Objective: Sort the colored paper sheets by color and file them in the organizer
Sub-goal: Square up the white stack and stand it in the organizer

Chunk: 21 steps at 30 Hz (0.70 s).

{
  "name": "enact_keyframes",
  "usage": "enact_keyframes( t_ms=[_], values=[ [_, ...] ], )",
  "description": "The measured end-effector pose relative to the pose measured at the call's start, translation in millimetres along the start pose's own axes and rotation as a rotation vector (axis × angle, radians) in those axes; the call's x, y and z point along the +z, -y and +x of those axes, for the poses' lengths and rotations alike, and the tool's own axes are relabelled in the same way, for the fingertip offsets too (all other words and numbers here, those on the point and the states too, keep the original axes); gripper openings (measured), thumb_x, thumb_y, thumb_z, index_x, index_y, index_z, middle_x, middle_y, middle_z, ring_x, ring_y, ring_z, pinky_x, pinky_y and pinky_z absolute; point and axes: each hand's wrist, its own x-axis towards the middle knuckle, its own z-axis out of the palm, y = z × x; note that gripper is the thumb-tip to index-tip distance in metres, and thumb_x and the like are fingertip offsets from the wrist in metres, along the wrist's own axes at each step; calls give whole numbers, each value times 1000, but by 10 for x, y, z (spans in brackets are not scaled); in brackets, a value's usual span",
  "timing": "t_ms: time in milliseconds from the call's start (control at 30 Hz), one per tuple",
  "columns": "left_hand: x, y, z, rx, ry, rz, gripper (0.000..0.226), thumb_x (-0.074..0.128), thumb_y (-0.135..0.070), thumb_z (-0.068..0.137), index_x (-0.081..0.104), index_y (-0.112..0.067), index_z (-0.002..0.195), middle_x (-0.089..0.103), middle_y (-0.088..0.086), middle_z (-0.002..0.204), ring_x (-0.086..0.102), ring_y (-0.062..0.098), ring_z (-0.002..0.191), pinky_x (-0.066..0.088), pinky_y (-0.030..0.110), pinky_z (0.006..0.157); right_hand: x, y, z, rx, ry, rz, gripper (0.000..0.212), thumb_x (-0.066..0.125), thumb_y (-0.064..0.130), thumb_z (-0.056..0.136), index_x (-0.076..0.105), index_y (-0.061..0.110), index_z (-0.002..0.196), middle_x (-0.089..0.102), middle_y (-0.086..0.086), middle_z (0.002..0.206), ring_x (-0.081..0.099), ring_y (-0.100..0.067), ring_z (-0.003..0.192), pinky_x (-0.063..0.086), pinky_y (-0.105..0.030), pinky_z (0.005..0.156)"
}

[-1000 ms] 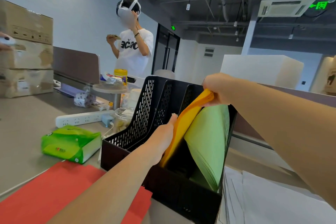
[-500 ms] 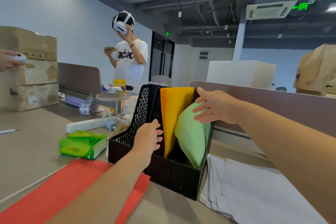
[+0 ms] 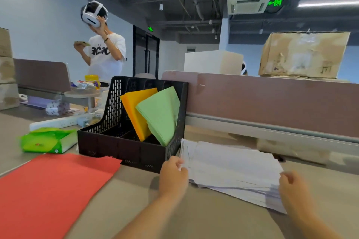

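Readable text: almost none. The other person (image 3: 105, 52) at the back wears a white headset and a white T-shirt with black block letters across the chest, too blurred to read. The green tissue pack (image 3: 48, 139) has a small red logo, unreadable. The cardboard box (image 3: 303, 54) behind the divider (image 3: 272, 99) shows printed handling marks, too faint to read. Two green exit signs (image 3: 277, 2) glow at the ceiling, text not legible.

Counts: one black mesh organizer (image 3: 108, 122), four paper groups, one tissue pack, one white power strip (image 3: 56, 122), one yellow-lidded jar (image 3: 92, 79), one white box (image 3: 212, 62).

Paper: orange sheets (image 3: 136, 110) stand tilted in an organizer slot, and green sheets (image 3: 161, 114) fill the rightmost slot just beside them, leaning and fanned at the top. Both stick out above the rim. Red sheets (image 3: 52, 190) lie flat on the grey desk (image 3: 204, 219), left of the organizer, with a far corner touching its front. The white paper stack (image 3: 231, 170) lies on the desk right of the organizer. It is messy, with edges fanned and uneven, and faint lilac shading on the lower sheets.

Hands: the left hand (image 3: 173, 175) has its fingers curled and pinches the near-left corner of the white paper stack, just in front of the organizer's right corner. The right hand (image 3: 291, 186) is motion-blurred, fingers curled round the stack's right edge, thumb on top. The two hands are well apart, one at each end of the stack.
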Motion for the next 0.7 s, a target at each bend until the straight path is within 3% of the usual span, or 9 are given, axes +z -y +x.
enact_keyframes(
  t_ms=[100,200,300,367,500,567,700],
  values=[
    [170,146,11,188,-60,265,27,47,-16,92,53,-23,118,48,-2,118,50,14,112,41,24,84,-81,-237,101,104,-98,76,17,46,10,89,59,6,80,60,-17,73,54,-33,69,45,-39,67],
    [263,161,155,300,-81,423,30,46,-26,94,50,-22,124,47,-1,123,43,19,118,37,30,91,-73,-281,244,114,-69,129,14,47,13,84,57,7,77,57,-14,68,50,-28,60,42,-32,57],
    [344,187,261,238,-66,547,38,45,-39,94,50,-19,127,49,3,124,42,25,119,38,37,94,-65,-246,396,172,-11,77,16,46,7,84,52,1,70,50,-16,66,43,-25,58,33,-31,56],
    [406,218,338,202,-34,585,46,44,-45,93,49,-17,129,51,6,125,44,27,118,39,38,94,-70,-187,546,265,63,143,17,47,4,85,47,5,68,45,-12,68,42,-24,57,38,-34,59],
    [453,270,466,143,125,724,61,36,-57,92,38,-22,142,44,7,142,39,28,130,33,39,102,-79,-106,814,411,214,94,11,49,10,88,50,0,81,48,-16,71,50,-30,67,42,-32,57],
    [434,297,500,140,184,767,61,35,-57,92,34,-26,145,38,5,148,35,27,134,29,39,105,-51,-98,894,416,316,32,20,58,18,87,55,-1,91,53,-16,75,52,-29,65,41,-30,55],
    [405,273,511,143,192,704,57,41,-42,93,31,-26,147,38,2,149,34,27,135,27,39,107,-89,3,953,415,560,12,29,66,19,84,61,1,105,67,-14,96,63,-31,84,50,-33,71]
  ],
)
